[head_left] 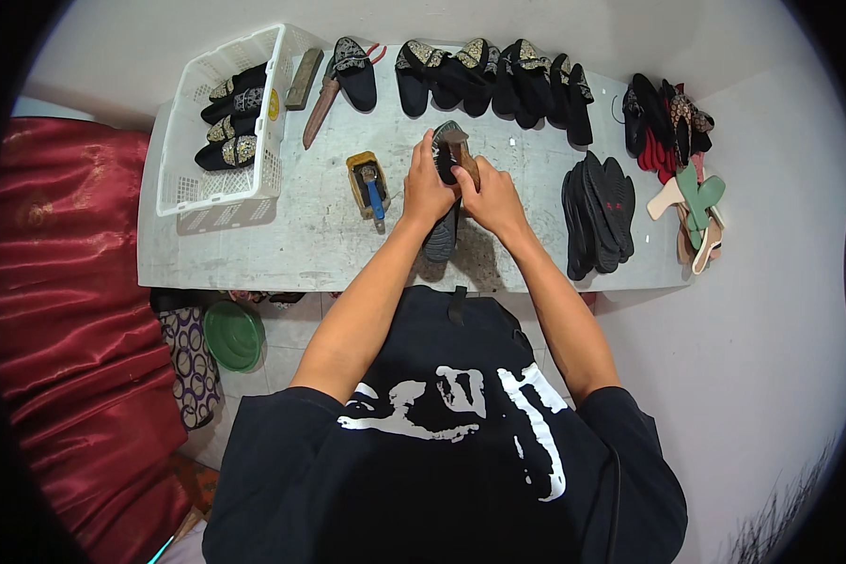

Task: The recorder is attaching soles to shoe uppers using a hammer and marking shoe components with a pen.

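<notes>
Above the near middle of the table, my left hand is closed around a black shoe. The shoe's far end rises past my fingers and its ridged dark end points toward me. My right hand grips a tool with a brown wooden handle, pressed close against the shoe. A greyish flat part shows at the tool's far end, but its exact kind is unclear. Left of my hands sits a yellowish glue tub with a blue-handled brush lying across it.
A white plastic basket holds several decorated black shoes. Behind my hands stands a row of black shoes. Near the basket lie a brown-sheathed tool and a block. Black soles and green insoles lie at right.
</notes>
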`<action>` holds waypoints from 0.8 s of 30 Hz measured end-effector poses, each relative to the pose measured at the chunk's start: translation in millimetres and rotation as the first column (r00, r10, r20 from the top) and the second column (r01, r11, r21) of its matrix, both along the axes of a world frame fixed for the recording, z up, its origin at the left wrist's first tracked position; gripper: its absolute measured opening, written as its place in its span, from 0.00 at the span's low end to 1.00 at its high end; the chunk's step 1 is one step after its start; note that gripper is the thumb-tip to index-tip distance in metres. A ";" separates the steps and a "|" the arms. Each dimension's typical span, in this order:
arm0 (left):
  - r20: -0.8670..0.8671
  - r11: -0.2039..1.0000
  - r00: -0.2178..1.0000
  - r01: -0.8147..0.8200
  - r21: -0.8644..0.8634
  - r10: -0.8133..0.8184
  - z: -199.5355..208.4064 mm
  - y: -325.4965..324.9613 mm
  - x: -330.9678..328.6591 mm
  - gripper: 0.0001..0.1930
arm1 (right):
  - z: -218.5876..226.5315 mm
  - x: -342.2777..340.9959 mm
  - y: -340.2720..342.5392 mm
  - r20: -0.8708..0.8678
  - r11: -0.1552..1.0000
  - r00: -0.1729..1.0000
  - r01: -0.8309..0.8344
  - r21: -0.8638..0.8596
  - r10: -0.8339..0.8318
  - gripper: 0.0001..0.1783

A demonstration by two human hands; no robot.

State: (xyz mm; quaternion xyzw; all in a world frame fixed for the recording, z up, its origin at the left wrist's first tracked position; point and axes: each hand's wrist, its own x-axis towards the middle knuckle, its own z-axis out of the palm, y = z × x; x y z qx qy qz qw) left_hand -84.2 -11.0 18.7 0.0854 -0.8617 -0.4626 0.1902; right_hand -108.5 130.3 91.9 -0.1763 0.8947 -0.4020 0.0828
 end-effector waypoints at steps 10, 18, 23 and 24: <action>0.105 0.999 0.993 -0.052 0.001 0.052 16.8 5.8 2.4 0.47 | -0.3 -13.2 -5.9 0.024 0.991 0.996 0.084 -0.106 -0.082 0.23; 0.070 0.999 0.996 -0.046 -0.008 0.047 11.6 2.8 1.8 0.51 | -5.2 -20.4 -5.3 0.006 0.976 0.995 0.103 -0.191 -0.104 0.23; -0.004 1.000 1.000 -0.017 0.005 0.017 12.0 3.0 5.1 0.54 | 4.6 -10.1 -2.4 0.046 0.953 0.981 0.194 -0.232 -0.188 0.23; 0.005 1.000 1.000 -0.005 -0.001 0.005 12.1 2.9 4.0 0.53 | -5.7 -8.3 -0.2 0.029 0.950 0.982 0.189 -0.248 -0.187 0.22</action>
